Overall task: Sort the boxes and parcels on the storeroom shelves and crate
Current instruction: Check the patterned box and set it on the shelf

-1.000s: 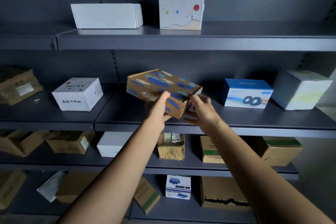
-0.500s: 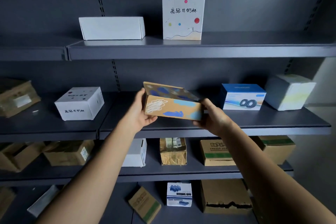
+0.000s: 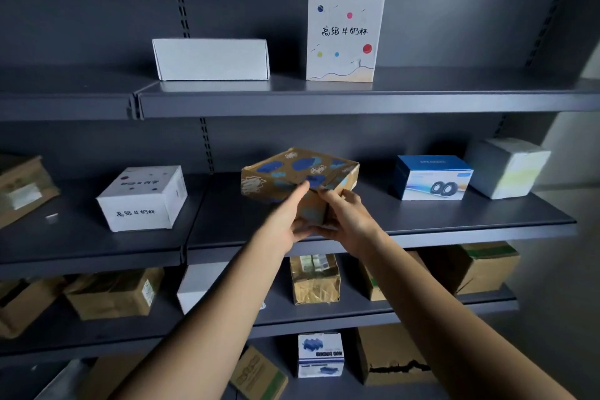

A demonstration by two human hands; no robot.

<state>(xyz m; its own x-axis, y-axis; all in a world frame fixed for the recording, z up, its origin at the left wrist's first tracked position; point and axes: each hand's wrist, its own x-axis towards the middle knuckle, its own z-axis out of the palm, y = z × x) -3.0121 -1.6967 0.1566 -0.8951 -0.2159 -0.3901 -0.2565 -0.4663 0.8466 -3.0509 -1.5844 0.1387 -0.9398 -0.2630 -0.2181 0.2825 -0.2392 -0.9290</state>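
Shelving unit: dark grey metal, four tiers in view; clock positions below are read from the patterned box.
Middle shelf: the tier just under the patterned box.
Torn carton: brown, ragged split across its front, bottom tier at 5 o'clock.
Green-banded carton: brown, third tier at 4 o'clock.
Labelled carton: brown, third tier at 8 o'clock.
Tall printed box: white, coloured dots and handwriting, upright on the top tier at 12 o'clock.
Long white box: plain, top tier at 11 o'clock.
White cube box: handwriting on its front, middle shelf at 9 o'clock.
Pale box: far end of the middle shelf at 3 o'clock.
Patterned box: brown card with blue and white blotches, tilted with one corner down toward the person, over the front half of the middle shelf – the hands hide whether it touches.
Speaker box: blue and white, at 3 o'clock, between the patterned and pale boxes.
Taped parcel: third tier at 6 o'clock.
Left hand: fingers laid up the near face, thumb tucked under the low corner – gripping the patterned box.
Right hand: fingers curled round the lower right side, gripping it.
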